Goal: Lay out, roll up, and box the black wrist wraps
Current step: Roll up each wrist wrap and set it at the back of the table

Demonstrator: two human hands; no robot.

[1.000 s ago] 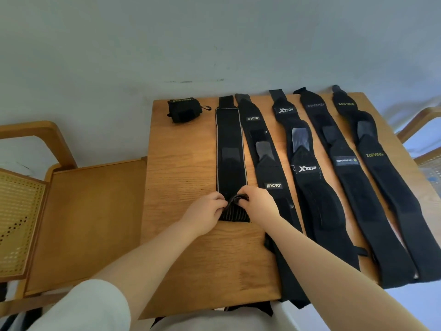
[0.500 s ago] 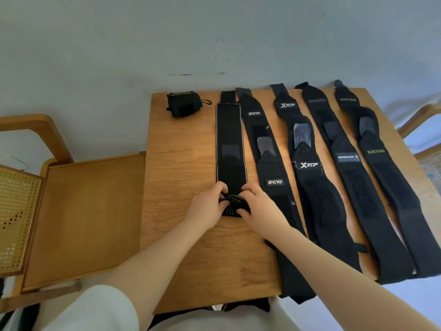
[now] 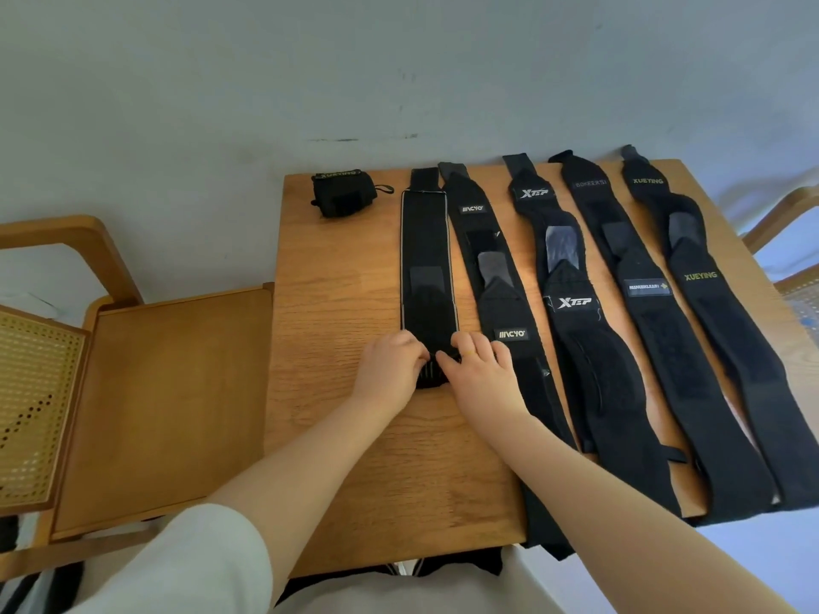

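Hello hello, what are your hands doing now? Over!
Left hand and right hand gripping the white-edged wrap, rolling its near end. Four wraps flat. Nothing blocking.

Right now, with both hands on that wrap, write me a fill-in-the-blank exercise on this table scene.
1. Both hands, left hand and right hand, roll the near end of the black white-edged wrist wrap, the ____most of the flat wraps.
2. Counting that one, ____ wraps lie stretched out on the wooden table.
3. The finished black rolled-up wrap sits at the table's far ____ corner.
4. The yellow lettering on the rightmost flat black wrap reads ____.

Missing words: left; five; left; XUEYING
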